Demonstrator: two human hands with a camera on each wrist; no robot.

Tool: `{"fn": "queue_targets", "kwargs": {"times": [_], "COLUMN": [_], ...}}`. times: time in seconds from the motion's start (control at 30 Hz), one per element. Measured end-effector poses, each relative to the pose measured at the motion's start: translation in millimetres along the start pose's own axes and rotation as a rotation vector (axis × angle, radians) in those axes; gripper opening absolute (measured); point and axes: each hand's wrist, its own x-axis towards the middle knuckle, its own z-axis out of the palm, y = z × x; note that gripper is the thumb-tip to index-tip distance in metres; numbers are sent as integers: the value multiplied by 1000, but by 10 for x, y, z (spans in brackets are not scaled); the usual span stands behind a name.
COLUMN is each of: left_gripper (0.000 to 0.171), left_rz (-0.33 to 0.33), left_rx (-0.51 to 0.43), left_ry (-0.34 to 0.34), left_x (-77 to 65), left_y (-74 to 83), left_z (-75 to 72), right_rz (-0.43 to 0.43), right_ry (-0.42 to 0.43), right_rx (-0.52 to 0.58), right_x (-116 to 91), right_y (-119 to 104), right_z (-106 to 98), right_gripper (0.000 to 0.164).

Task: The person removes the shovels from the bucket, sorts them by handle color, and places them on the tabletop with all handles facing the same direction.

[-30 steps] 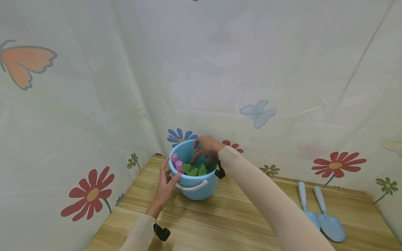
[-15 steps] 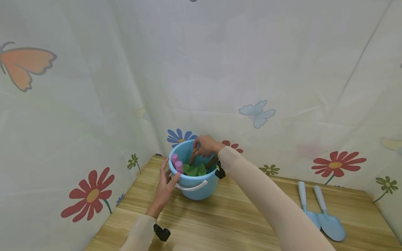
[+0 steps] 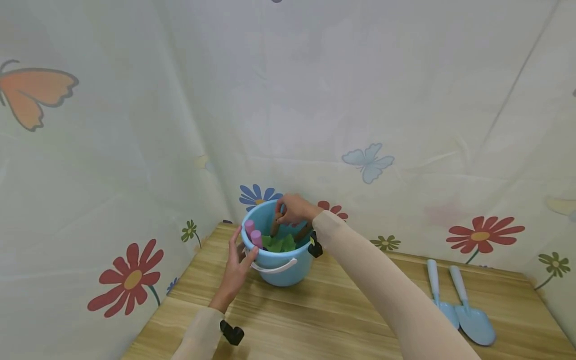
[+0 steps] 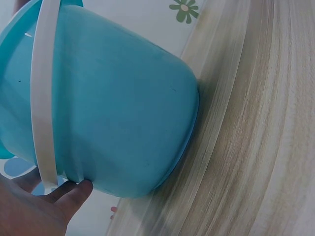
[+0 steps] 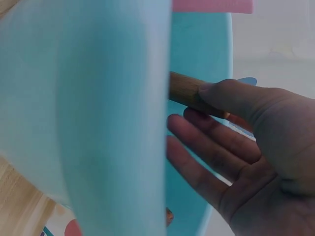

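Note:
A light blue bucket (image 3: 288, 272) with a white carrying handle (image 3: 275, 270) stands upright on the wooden table. At its left rim my left hand (image 3: 236, 267) holds on, thumb at the front and fingers against the outer side. My right hand (image 3: 297, 209) reaches over the far right rim and pinches the upper end of a brown wooden handle (image 5: 189, 92) between thumb and forefinger. The lower end of that handle is hidden in the bucket. Beside it are green leafy pieces (image 3: 278, 244), two pink cylindrical ends (image 3: 256, 238) and another brown stick-like piece (image 3: 303, 232).
Two light blue toy shovels (image 3: 476, 322) lie side by side at the right of the table (image 3: 315, 320). Close behind and to the left hangs a white curtain (image 3: 288, 100) printed with flowers and butterflies.
The wooden handle in my right hand has tipped slightly more upright and shifted a little left. My left hand and the bucket have stayed in place.

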Motion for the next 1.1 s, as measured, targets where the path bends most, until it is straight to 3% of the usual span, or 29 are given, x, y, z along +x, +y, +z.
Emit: {"fn": "queue_targets", "kwargs": {"times": [0.33, 0.7, 1.1], "left_gripper": [75, 75, 76], "left_rz": [-5, -24, -21], "left_rx": [-15, 4, 2], "left_ry": [-7, 1, 0], "left_x": [18, 42, 53], "left_y": [-37, -47, -57], "left_z": [13, 4, -15], "right_rz": [-38, -44, -73], "right_ry": [22, 97, 220], "right_rx": [4, 141, 167], "right_x": [26, -24, -82], "right_y": [55, 102, 79], "right_z": [36, -48, -140], "right_gripper": [15, 16, 20]}}
